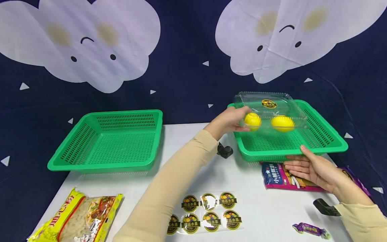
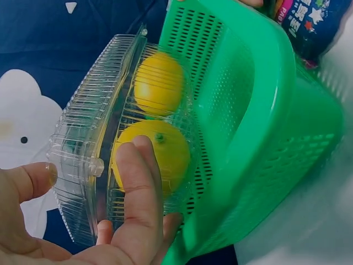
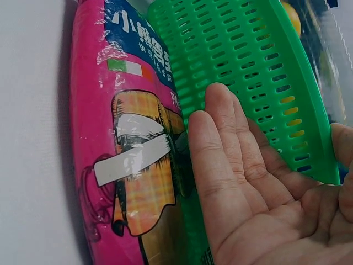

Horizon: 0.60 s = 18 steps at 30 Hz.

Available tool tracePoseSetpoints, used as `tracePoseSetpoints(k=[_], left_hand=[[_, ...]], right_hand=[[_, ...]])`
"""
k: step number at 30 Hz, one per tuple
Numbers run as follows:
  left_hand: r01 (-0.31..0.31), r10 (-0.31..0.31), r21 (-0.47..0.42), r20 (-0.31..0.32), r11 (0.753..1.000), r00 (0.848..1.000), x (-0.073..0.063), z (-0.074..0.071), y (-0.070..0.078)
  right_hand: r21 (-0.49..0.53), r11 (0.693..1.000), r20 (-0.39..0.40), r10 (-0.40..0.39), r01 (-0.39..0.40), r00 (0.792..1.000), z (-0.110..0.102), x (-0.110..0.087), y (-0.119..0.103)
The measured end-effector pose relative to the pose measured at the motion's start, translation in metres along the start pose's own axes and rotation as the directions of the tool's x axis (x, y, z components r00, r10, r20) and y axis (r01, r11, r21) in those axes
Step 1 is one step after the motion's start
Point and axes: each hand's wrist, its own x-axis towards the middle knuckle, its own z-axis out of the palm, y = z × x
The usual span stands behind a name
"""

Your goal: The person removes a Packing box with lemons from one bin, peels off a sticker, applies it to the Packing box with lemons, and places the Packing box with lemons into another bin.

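My left hand [image 1: 232,120] grips the left end of a clear plastic clamshell box [image 1: 269,111], thumb on the lid and fingers along the lower part. Inside are two yellow lemons [image 1: 282,123], and a round black-and-gold fruit sticker [image 1: 269,103] is on the lid. The box is over the right green basket [image 1: 336,147], tilted in the left wrist view. At that basket's front wall is my right hand [image 1: 317,169], fingers straight and thumb at the rim. Beneath these fingers lies a pink and blue snack bag [image 1: 276,179], larger in the right wrist view.
Another green basket [image 1: 102,166] stands at the left. A yellow food packet [image 1: 81,218] lies at the front left. The front middle has a sheet of round stickers [image 1: 211,220], some spots peeled. A purple-wrapped candy [image 1: 310,230] lies front right. Dark cloth hangs behind the white table.
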Motion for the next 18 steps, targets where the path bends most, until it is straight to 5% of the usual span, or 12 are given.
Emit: tracePoseSetpoints(k=[18], left_hand=[[0.047, -0.038, 0.127, -0.073, 0.991, 0.997, 0.012, 0.047, -0.007]], right_hand=[[-0.064, 0.998, -0.053, 0.007, -0.011, 0.999, 0.002, 0.0, 0.001]])
